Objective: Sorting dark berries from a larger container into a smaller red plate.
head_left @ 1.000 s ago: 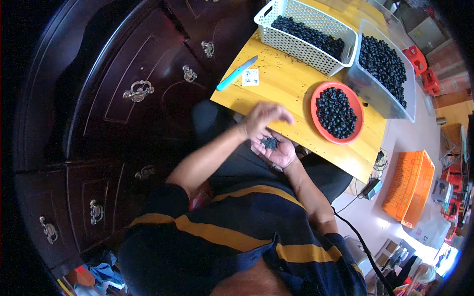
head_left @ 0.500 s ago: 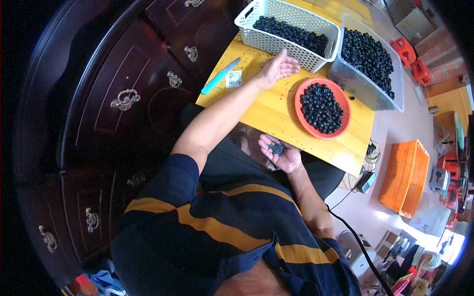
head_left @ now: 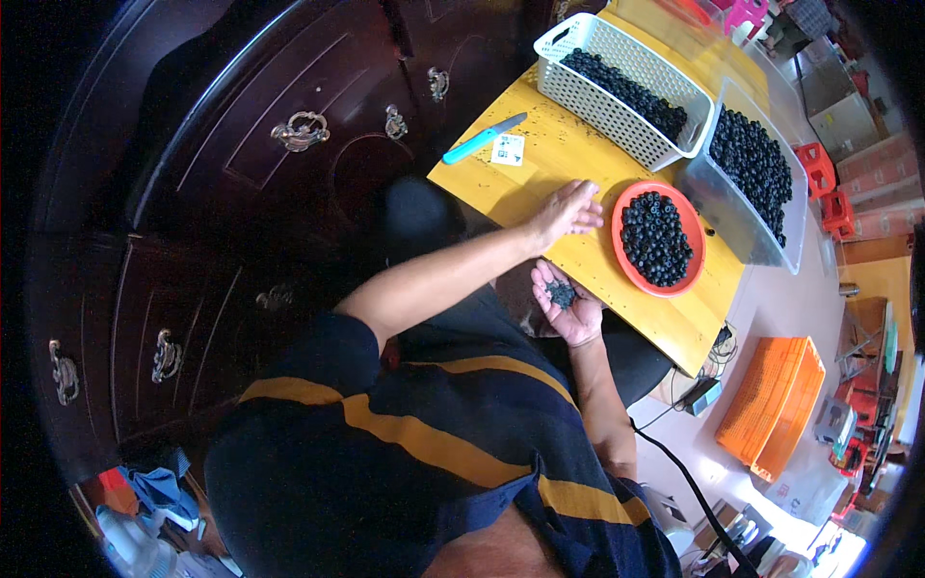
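Note:
My left hand [head_left: 568, 214] rests on its edge near the front of the yellow wooden table [head_left: 520, 197], fingers stretched out and nothing visible in them. Just below the table edge, my right hand [head_left: 582, 324] is cupped palm up. A small heap of dark scraps [head_left: 560, 294] lies in that palm. Right of my left hand stands a red-orange plate [head_left: 700, 252] piled with blueberry-like dark round fruit [head_left: 655, 236]. Dark specks are scattered over the tabletop. To the far left of the table lie a knife [head_left: 482, 141] with a turquoise handle and a small printed white card [head_left: 508, 149].
A white perforated basket [head_left: 617, 120] and a clear plastic bin [head_left: 718, 197], both holding the dark fruit, stand at the back of the table. An orange crate [head_left: 766, 405] and cables are on the floor to the right. Dark wooden drawers [head_left: 241, 193] rise at left.
My left hand has come from beside the basket toward me, to the front table edge above my right hand. The right hand stays cupped around the scraps. The view has turned.

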The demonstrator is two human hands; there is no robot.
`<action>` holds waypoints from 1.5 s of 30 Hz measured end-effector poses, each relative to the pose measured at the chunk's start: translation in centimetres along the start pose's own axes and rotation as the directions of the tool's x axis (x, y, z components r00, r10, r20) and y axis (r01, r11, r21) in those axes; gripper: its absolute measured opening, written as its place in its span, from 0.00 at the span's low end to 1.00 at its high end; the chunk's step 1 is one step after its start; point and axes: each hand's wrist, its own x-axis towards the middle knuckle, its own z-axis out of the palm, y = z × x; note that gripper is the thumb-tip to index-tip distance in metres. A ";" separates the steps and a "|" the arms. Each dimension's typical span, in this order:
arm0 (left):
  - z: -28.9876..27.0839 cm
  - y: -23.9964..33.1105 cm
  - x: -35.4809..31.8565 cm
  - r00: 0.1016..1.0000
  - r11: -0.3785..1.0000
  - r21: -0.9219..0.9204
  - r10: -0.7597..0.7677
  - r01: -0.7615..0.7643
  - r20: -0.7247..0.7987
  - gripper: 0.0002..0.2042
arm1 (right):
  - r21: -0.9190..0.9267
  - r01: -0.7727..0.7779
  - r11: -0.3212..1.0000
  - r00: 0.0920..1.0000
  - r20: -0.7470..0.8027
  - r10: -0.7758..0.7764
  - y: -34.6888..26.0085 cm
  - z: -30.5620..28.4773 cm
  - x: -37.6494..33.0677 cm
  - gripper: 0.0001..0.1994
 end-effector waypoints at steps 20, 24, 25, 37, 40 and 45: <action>-4.8 13.2 10.7 0.996 0.895 0.439 0.091 -0.073 -0.021 0.26 | 0.034 -0.069 0.997 0.998 0.001 0.069 0.9 -0.3 1.9 0.23; -5.0 13.8 14.6 0.997 0.875 0.485 0.042 -0.007 -0.062 0.28 | 0.057 -0.086 0.995 0.996 -0.008 0.087 0.6 -0.6 2.1 0.25; -5.1 13.8 15.5 0.997 0.886 0.464 0.028 0.010 -0.073 0.28 | 0.070 -0.100 0.993 0.995 -0.011 0.101 0.5 -0.6 2.2 0.25; -9.0 9.8 22.0 0.983 0.951 0.253 0.164 -0.179 0.078 0.34 | 0.122 -0.120 0.985 0.993 0.006 0.120 -0.7 -0.2 3.9 0.28; -9.9 8.9 23.3 0.980 0.958 0.210 0.188 -0.197 0.063 0.32 | 0.110 -0.108 0.988 0.993 -0.031 0.112 -0.5 -0.3 3.9 0.27; -8.4 8.7 24.1 0.977 0.954 0.217 0.191 -0.209 0.100 0.27 | 0.078 -0.094 0.993 0.990 -0.102 0.102 -0.4 -0.5 4.0 0.27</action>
